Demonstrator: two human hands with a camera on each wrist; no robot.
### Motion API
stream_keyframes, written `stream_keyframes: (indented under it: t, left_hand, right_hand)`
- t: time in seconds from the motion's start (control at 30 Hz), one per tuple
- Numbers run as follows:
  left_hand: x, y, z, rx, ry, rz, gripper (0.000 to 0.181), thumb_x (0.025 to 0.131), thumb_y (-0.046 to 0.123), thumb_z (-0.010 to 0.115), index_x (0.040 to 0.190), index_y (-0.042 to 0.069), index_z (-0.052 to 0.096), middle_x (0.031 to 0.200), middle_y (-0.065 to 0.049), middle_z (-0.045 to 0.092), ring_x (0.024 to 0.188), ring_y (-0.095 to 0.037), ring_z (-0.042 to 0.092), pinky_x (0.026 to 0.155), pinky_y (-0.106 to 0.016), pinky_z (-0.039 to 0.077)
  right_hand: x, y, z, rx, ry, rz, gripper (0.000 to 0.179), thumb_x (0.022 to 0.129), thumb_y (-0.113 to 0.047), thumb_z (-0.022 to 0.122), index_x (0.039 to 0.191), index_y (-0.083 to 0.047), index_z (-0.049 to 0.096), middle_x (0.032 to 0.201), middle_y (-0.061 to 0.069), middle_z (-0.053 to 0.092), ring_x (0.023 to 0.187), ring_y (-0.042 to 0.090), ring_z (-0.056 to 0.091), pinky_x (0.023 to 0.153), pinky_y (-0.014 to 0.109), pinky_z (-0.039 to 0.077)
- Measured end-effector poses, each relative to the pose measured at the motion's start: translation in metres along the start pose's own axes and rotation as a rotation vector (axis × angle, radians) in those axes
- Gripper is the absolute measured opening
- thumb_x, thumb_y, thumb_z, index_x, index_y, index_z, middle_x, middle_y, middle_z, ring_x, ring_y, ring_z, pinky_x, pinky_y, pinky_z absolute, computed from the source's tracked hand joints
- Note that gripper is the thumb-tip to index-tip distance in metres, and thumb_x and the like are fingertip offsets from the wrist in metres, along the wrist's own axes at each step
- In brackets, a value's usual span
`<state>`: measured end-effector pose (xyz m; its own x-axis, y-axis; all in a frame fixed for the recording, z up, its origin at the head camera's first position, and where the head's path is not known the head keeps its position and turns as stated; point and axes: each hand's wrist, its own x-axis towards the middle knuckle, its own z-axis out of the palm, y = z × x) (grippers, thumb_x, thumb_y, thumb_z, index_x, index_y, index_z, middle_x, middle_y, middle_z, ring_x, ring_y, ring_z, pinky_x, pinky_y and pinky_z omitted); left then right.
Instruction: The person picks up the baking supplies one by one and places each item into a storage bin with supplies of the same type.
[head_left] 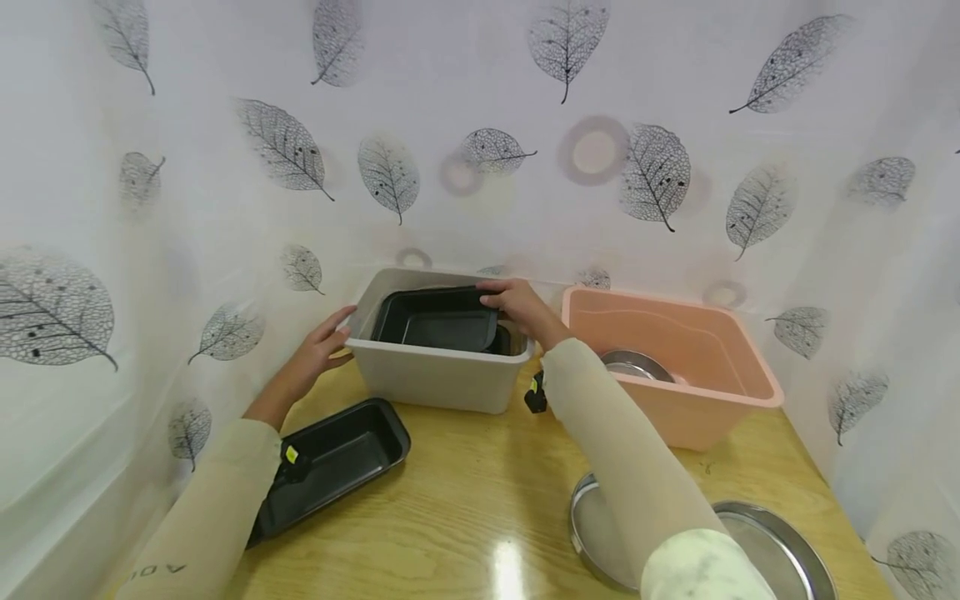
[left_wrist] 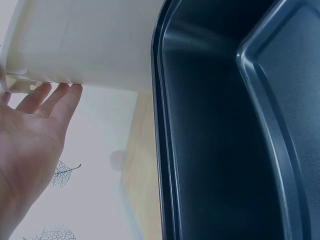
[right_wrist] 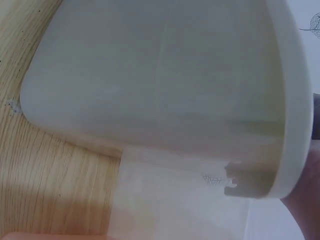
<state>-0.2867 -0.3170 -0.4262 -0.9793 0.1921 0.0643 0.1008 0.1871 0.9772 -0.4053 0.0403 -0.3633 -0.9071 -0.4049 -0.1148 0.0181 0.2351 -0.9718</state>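
A black loaf pan (head_left: 442,319) sits within the mouth of a light grey plastic bin (head_left: 435,379), close to its rim. My right hand (head_left: 525,307) pinches the right end of that pan; in the right wrist view the bin wall (right_wrist: 160,75) hides most of the fingers. At the bin's left rim, my left hand (head_left: 315,354) touches the outside with fairly straight fingers (left_wrist: 65,105), their tips under the lip. A second black loaf pan (head_left: 345,450) lies on the table below the left forearm. Something dark shows under the held pan's right end.
To the right stands a pink bin (head_left: 675,408) with a round metal pan (head_left: 637,364) inside. Two shallow round metal pans (head_left: 780,554) lie at the front right of the wooden table (head_left: 450,500), one partly under my right sleeve. A leaf-patterned curtain (head_left: 480,100) hangs behind.
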Motion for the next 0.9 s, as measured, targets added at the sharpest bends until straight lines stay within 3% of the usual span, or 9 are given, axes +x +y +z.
stream_keyframes:
  t: [0.27,0.67,0.9]
  left_hand:
    - [-0.0016,-0.0027,0.0014,0.017,-0.002,0.009,0.062,0.111,0.037,0.037,0.164,0.017,0.012,0.168,-0.021,0.007,0.15,-0.047,0.02,0.115,-0.065,0.028]
    - [-0.0014,-0.0026,-0.0007,0.007,-0.01,0.014,0.063,0.11,0.039,0.038,0.164,0.019,0.013,0.169,-0.017,0.007,0.151,-0.044,0.019,0.116,-0.064,0.028]
    - [-0.0022,0.0003,0.0019,0.002,-0.011,0.014,0.063,0.11,0.038,0.037,0.164,0.017,0.012,0.168,-0.019,0.007,0.15,-0.045,0.02,0.116,-0.064,0.028]
  right_hand:
    - [0.007,0.007,0.0042,-0.053,0.001,0.02,0.04,0.1,-0.008,0.061,0.141,-0.007,0.06,0.153,0.014,0.048,0.139,0.03,0.047,0.114,0.049,0.042]
    - [0.0089,0.0061,0.0016,0.011,0.044,0.088,0.048,0.103,-0.01,0.058,0.15,-0.01,0.049,0.155,0.012,0.046,0.146,0.031,0.039,0.12,0.055,0.032]
    - [0.0057,0.0031,0.0008,-0.014,0.06,0.047,0.048,0.103,-0.008,0.056,0.15,-0.007,0.048,0.153,0.015,0.048,0.145,0.033,0.04,0.123,0.055,0.024]
